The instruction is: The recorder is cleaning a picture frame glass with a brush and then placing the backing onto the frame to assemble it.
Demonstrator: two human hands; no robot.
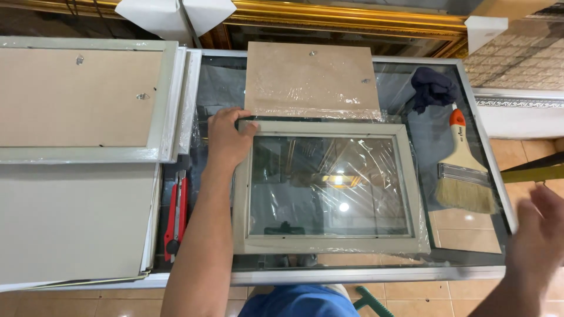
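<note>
A pale grey picture frame (329, 188) with a glass pane lies flat near the front edge of a glass-topped surface (376, 273), loosely covered in clear plastic wrap (352, 176) that wrinkles over the pane and spills past its right and lower edges. The left hand (228, 138) rests on the frame's upper left corner, fingers curled over the moulding in a light grip on it; the right hand (537, 235) hangs blurred off the right end of the surface, fingers spread and holding nothing. The frame looks rigid and moderately light, but the pane makes it fragile, and the film probably makes it slippery under the fingers. The moulding at the corners or along opposite long sides seems the safest place to take hold, not the glass. Behind it lies a brown backing board (311, 79), partly wrapped too. A paintbrush (464, 170) and dark cloth (433, 88) lie to the right, a red utility knife (176, 214) to the left, beside stacked frames (82, 100).
</note>
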